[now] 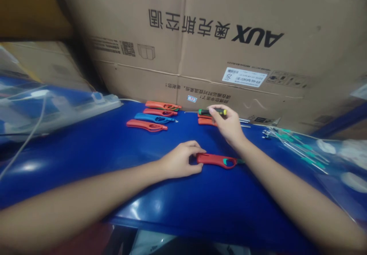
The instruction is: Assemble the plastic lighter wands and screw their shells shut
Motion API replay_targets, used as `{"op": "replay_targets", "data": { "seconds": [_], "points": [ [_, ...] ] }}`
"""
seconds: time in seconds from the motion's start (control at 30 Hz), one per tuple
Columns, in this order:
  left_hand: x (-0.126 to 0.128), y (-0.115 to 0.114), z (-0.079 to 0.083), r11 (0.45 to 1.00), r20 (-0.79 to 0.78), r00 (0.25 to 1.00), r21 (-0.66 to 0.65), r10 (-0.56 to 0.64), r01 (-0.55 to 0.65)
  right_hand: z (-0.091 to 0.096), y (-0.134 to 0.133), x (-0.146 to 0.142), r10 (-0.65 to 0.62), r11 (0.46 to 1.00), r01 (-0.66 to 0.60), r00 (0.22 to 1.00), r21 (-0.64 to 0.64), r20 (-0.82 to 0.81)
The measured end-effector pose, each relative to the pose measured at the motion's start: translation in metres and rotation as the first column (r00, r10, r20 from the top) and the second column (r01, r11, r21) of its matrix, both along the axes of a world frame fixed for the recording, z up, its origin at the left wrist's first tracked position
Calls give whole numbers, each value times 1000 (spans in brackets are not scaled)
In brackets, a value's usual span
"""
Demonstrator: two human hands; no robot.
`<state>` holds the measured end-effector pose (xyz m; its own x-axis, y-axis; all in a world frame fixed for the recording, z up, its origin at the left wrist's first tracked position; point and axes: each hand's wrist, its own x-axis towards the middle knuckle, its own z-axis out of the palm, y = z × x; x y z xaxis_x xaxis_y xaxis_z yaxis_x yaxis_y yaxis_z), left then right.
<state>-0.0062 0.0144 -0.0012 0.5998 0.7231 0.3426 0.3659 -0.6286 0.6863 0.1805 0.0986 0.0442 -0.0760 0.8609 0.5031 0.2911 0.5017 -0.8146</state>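
Note:
My left hand pinches the left end of a red utility lighter lying flat on the blue tabletop. A green part shows inside this lighter's trigger opening, and its right tip passes behind my right forearm. Farther back, my right hand is closed on a screwdriver with a black, green and yellow handle, its thin shaft pointing left. Just below the screwdriver lie orange lighters, partly hidden by that hand; metal rods stick out to their right. A blue lighter casing and several red-orange casings lie in a row at back left.
A large cardboard box stands along the back edge of the blue table. Thin metal rods with green parts and clear plastic bags lie at right. A white power strip and a cable are at left.

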Motion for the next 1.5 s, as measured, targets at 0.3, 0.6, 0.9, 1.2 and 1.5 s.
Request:
{"op": "replay_targets", "data": {
  "seconds": [0.3,0.6,0.9,1.2,1.5],
  "points": [
    [14,-19,-1,996,56,997,-61,-57,61,14,-58,49,-154,962,5,835,-273,-529],
    [20,-29,-1,951,263,957,-306,125,-40,4,-87,52,-193,916,-72,785,-396,-589],
    [18,-28,8,955,330,936,-296,120,-18,-1,-91,49,-170,892,-138,780,-431,-602],
    [15,-27,11,983,293,954,-183,59,-4,3,-92,53,-131,888,-169,799,-428,-587],
    [17,-25,11,989,267,963,-146,38,1,6,-94,53,-97,903,-165,821,-397,-563]
  ]
}}
